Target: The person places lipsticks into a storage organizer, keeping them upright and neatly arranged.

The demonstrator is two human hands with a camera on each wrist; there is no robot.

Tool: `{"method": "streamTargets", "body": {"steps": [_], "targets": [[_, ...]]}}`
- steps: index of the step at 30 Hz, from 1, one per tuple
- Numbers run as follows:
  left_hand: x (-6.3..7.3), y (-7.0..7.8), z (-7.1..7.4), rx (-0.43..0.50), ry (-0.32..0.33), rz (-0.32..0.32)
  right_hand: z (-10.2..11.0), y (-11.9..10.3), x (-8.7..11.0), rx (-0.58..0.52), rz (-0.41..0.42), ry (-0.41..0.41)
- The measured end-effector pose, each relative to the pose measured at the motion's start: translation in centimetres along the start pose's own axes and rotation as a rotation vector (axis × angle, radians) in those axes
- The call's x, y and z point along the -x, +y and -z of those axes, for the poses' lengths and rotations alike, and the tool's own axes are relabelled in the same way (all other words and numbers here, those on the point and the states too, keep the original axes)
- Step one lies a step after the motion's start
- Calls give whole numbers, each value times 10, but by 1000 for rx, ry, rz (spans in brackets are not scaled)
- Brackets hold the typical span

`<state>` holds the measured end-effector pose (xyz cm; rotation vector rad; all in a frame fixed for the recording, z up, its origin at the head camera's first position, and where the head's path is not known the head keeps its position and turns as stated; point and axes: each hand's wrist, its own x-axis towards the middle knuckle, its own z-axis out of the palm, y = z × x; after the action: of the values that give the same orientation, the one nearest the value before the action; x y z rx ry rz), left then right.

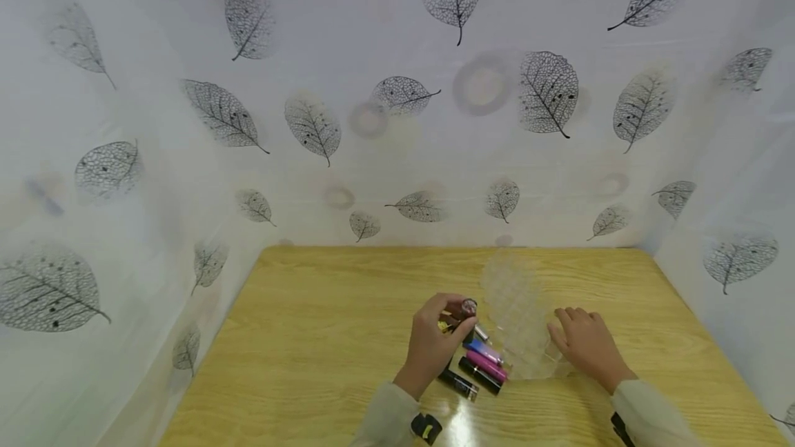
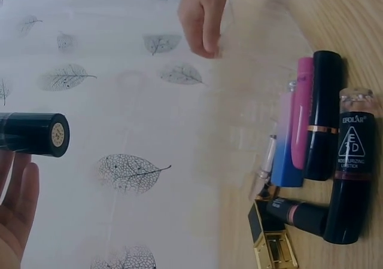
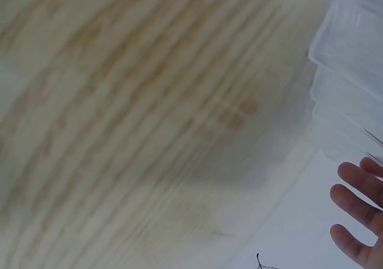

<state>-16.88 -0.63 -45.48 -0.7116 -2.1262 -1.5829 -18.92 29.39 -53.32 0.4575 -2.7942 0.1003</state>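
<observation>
My left hand (image 1: 431, 343) grips a dark lipstick tube (image 1: 468, 309) above the table. In the left wrist view the round labelled end of that lipstick tube (image 2: 42, 134) faces right. My right hand (image 1: 586, 347), fingers loosely bent, lies by the right edge of a clear plastic organizer (image 1: 512, 295). In the right wrist view its spread fingers (image 3: 356, 203) are beside the stepped clear wall. Under the left hand lie a blue-purple tube (image 2: 287, 143), a pink tube (image 2: 303, 113), a black tube with a gold band (image 2: 324, 113) and a black lipstick with printed lettering (image 2: 353, 173).
A small black lipstick (image 2: 302, 215), a black-and-gold case (image 2: 272, 239) and a slim clear tube (image 2: 267, 161) lie close to the others. The wooden table (image 1: 310, 336) meets leaf-printed curtains (image 1: 373, 157) at its back and sides.
</observation>
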Motion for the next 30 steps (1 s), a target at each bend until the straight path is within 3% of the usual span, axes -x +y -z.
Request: {"method": "streamTargets", "body": {"steps": [7, 12, 20, 25, 30], "targets": [[-7, -17, -7, -58, -26, -39, -2, -2, 2, -36, -24, 14], [-19, -38, -18, -103, -67, -7, -2, -3, 2, -36, -40, -9], [-51, -44, -51, -147, -171, 69, -3, -3, 4, -36, -47, -3], [-70, -44, -72, -214, -225, 71, -1, -6, 4, -36, -52, 7], [-82, -54, -91, -232, -248, 56, 1, -6, 4, -26, -53, 8]]}}
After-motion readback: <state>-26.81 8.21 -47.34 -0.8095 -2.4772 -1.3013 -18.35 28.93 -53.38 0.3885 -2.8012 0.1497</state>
